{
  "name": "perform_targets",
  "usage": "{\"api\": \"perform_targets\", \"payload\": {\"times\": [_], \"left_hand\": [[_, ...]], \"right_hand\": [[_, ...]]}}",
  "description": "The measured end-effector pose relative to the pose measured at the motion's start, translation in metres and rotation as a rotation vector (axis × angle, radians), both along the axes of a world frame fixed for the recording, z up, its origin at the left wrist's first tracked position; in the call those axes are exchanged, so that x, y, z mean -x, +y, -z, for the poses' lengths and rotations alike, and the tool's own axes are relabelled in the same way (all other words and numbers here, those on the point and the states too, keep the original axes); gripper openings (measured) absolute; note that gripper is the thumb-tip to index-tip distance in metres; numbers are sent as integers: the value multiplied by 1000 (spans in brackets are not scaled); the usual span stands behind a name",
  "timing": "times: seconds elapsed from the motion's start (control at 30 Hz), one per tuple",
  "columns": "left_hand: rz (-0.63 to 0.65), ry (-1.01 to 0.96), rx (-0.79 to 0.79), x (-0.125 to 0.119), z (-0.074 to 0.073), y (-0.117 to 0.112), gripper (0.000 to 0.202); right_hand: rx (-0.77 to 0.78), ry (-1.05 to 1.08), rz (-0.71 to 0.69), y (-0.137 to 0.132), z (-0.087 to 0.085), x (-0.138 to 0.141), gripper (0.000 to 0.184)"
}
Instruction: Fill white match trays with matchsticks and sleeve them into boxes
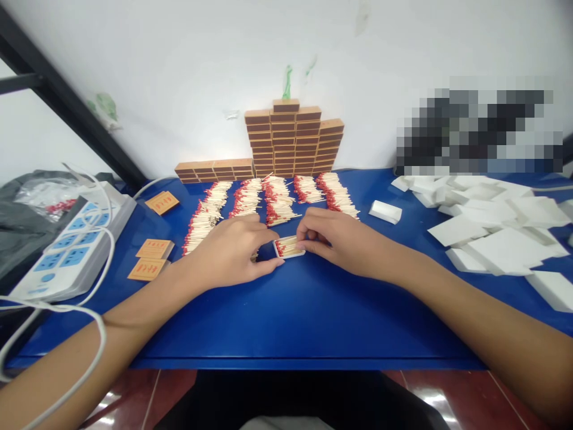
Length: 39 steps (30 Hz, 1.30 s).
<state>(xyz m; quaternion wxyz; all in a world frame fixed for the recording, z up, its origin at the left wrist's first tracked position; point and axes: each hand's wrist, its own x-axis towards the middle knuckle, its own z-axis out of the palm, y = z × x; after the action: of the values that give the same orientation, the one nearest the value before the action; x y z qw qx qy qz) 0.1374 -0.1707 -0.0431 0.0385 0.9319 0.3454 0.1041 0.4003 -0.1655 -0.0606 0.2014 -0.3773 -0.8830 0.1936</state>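
Matchbox tray (292,256): my half-open left hand (237,251) grips its nine-o'clock end; my curled right hand (342,239) pinches matches (286,245) at three o'clock.

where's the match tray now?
Head view, near centre: the match tray is between the left hand and the right hand, just below the match rows.

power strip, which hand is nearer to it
Left. The left hand is right of the power strip, at the left end of the tray; the right hand is farther right, at its right end.
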Motion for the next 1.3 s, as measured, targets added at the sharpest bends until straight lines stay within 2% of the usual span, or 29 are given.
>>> {"api": "perform_targets", "payload": {"times": [0.27,0.43,0.7,1.13,1.3], "left_hand": [[-14,9,21,-1,-2,0,28],[-6,5,20,-1,-3,-1,26],[10,-7,7,-1,-2,0,26],[11,-7,18,-1,-2,0,26],[16,-11,2,0,-1,-1,27]], "right_hand": [[-5,-21,9,2,-9,-7,10],[19,-14,19,1,-5,-2,15],[10,-20,-7,-6,-3,2,8],[-117,16,58,-1,-2,2,4],[-100,-2,75,1,-1,0,9]]}}
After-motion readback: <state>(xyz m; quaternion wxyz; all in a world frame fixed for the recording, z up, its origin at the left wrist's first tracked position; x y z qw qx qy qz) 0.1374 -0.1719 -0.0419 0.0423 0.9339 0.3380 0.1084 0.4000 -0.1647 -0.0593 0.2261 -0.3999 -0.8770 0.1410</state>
